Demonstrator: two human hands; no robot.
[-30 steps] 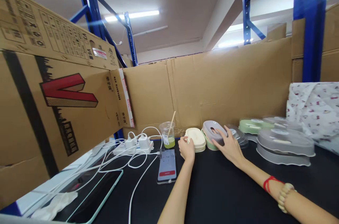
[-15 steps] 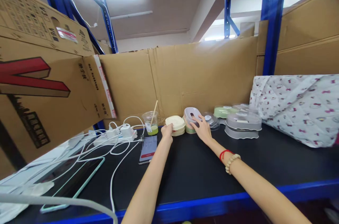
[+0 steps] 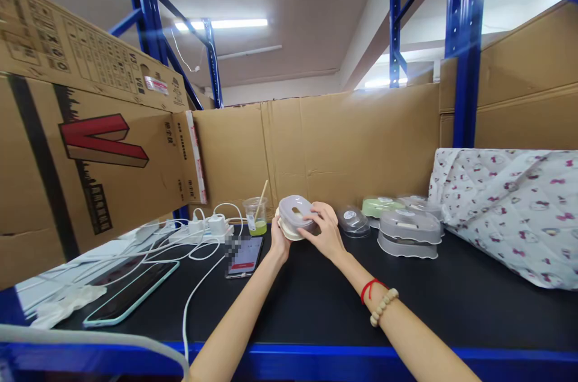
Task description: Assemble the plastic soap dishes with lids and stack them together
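My left hand [image 3: 280, 242] is closed round the left side of a cream oval plastic piece [image 3: 289, 235]. On top of the cream piece sits a greyish-lilac oval plastic piece [image 3: 289, 219] with an oval hole in its top. The fingers of my right hand [image 3: 326, 234] grip the lilac piece at its right side. Just behind that hand, a peach oval piece [image 3: 330, 211] shows in part. A clear dome lid [image 3: 354, 222] with a round sticker lies to its right.
Farther right are stacked grey containers [image 3: 410, 228] with clear lids and a green one [image 3: 378, 206]. A quilted printed bag [image 3: 510, 207] stands at the right. On the left are a drink cup [image 3: 256, 222], a phone [image 3: 244, 256], a tablet-like device [image 3: 130, 294], white cables and a power strip.
My right hand has brought the lilac piece left onto the cream piece in my left hand. The peach piece has come into sight behind. The camera view has shifted somewhat.
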